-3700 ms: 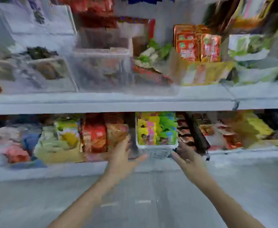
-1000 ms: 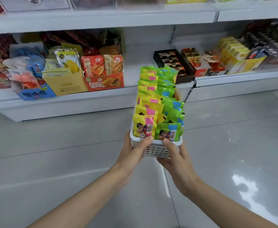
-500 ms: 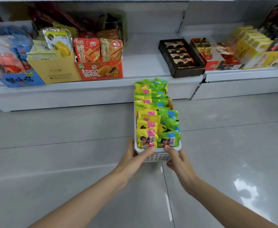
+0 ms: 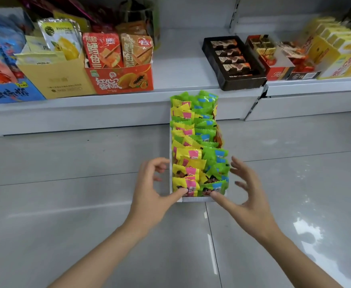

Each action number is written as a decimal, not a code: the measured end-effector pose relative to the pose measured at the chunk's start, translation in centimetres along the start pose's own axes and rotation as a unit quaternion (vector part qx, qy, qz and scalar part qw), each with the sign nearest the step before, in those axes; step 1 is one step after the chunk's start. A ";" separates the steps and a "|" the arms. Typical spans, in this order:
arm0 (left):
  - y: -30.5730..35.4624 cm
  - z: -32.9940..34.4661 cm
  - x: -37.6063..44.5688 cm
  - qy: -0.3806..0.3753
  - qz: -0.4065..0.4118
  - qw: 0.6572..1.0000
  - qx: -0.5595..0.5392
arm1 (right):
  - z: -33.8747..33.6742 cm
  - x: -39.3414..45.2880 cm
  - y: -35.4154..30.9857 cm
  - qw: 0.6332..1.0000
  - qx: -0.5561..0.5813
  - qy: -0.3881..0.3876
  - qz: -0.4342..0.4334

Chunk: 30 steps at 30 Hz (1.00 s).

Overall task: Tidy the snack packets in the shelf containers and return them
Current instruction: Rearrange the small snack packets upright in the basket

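A narrow white container full of yellow and green snack packets sits on the grey tiled floor, its far end just in front of the low white shelf. The left hand is beside the container's near left corner, thumb touching the front yellow packet, fingers loosely curled and gripping nothing; the right hand is at the near right corner, fingers spread open, thumb at the rim. Behind the container, the shelf carries an orange papaya box and a black tray of chocolates.
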<state>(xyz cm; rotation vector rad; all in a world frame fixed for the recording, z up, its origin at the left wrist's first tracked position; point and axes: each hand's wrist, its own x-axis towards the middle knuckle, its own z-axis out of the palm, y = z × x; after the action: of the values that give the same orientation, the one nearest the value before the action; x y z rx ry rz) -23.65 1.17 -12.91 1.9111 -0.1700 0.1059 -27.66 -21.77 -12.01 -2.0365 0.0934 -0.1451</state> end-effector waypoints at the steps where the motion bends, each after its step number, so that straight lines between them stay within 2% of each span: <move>1: 0.4 -0.4 0.4 -0.021 0.051 0.998 0.034 | -0.1 0.3 -0.7 0.997 -0.037 0.013 -0.071; 3: 0.9 -0.9 0.9 -0.066 0.081 0.993 0.055 | 0.0 1.0 -2.1 0.980 -0.107 0.019 -0.167; 6: 1.2 -1.3 0.8 -0.096 0.078 0.991 0.057 | 0.8 1.4 -3.1 0.959 -0.168 0.025 -0.225; 12: 3.3 -2.6 1.3 -0.126 0.115 0.979 0.113 | 1.0 0.8 -3.2 0.955 -0.202 -0.029 -0.217; 14: 5.3 -3.2 2.4 -0.114 0.107 0.985 0.071 | 1.0 1.2 -4.3 0.959 -0.191 -0.034 -0.206; 16: 8.0 -4.1 4.8 -0.086 0.062 0.994 -0.025 | 0.8 2.2 -6.0 0.972 -0.143 -0.035 -0.181; 18: 10.6 -5.0 8.1 -0.058 0.046 0.995 -0.068 | 0.7 3.7 -8.0 0.991 -0.004 -0.065 -0.116; 20: 12.6 -5.3 11.1 -0.032 0.036 0.996 -0.076 | 0.6 5.5 -10.1 0.976 0.183 -0.118 -0.025; 21: 13.3 -5.3 12.4 -0.016 0.022 0.996 -0.089 | 0.5 6.3 -11.0 0.962 0.240 -0.130 0.009; 23: 13.9 -5.2 14.2 -0.003 -0.031 0.990 -0.137 | 0.3 7.8 -12.6 0.955 0.265 -0.131 0.043; 26: 13.4 -4.9 14.2 -0.036 -0.120 0.968 -0.219 | 0.5 8.9 -14.0 0.947 0.287 -0.121 0.079; 30: 10.7 -4.1 11.3 -0.052 -0.132 0.964 -0.224 | 1.7 8.5 -13.8 0.942 0.305 -0.104 0.096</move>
<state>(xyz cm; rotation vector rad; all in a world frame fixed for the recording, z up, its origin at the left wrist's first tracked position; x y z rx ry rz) -14.32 0.67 0.16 1.4696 -0.0046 -0.1995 -18.93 -15.13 0.12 -1.4027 0.1003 0.1509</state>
